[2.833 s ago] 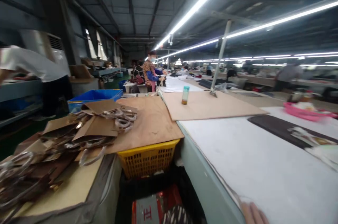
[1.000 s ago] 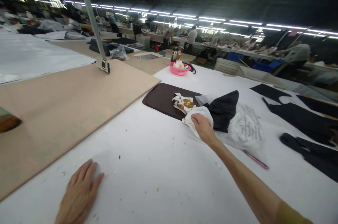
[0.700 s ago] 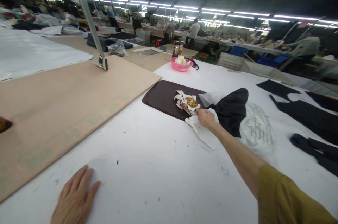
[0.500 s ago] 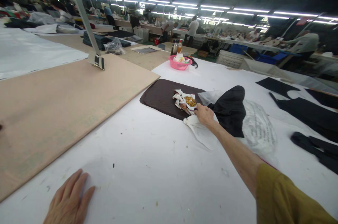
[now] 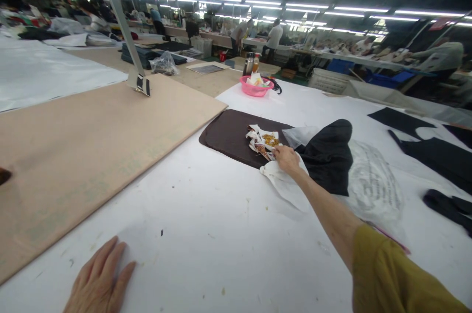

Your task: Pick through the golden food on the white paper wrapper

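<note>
My left hand (image 5: 101, 278) lies flat on the white tabletop (image 5: 191, 234), fingers stretched out, holding nothing. My right hand (image 5: 287, 158) reaches forward, its fingers pinched at the near right edge of a crumpled paper (image 5: 254, 138). Small golden-yellow bits (image 5: 270, 139) lie on that paper; they are too small to name. Under the paper is a flat dark brown sheet (image 5: 228, 136) with rounded corners. A white cloth-like piece (image 5: 282, 180) lies below my right hand. Just right of the hand, black fabric (image 5: 330, 156) rests on a clear printed plastic bag (image 5: 374, 185).
A tan board (image 5: 92, 156) covers the left side. Farther back stand a pink basket (image 5: 256, 89), a steel flask (image 5: 248, 65) and a bottle (image 5: 255, 63). Black cut pieces (image 5: 435, 156) lie at right. A metal post (image 5: 120, 13) rises at left. Several people work in the background.
The view has shifted slightly, so the scene sits a little farther right. My right hand stays at the paper's edge, and my left hand still lies flat.
</note>
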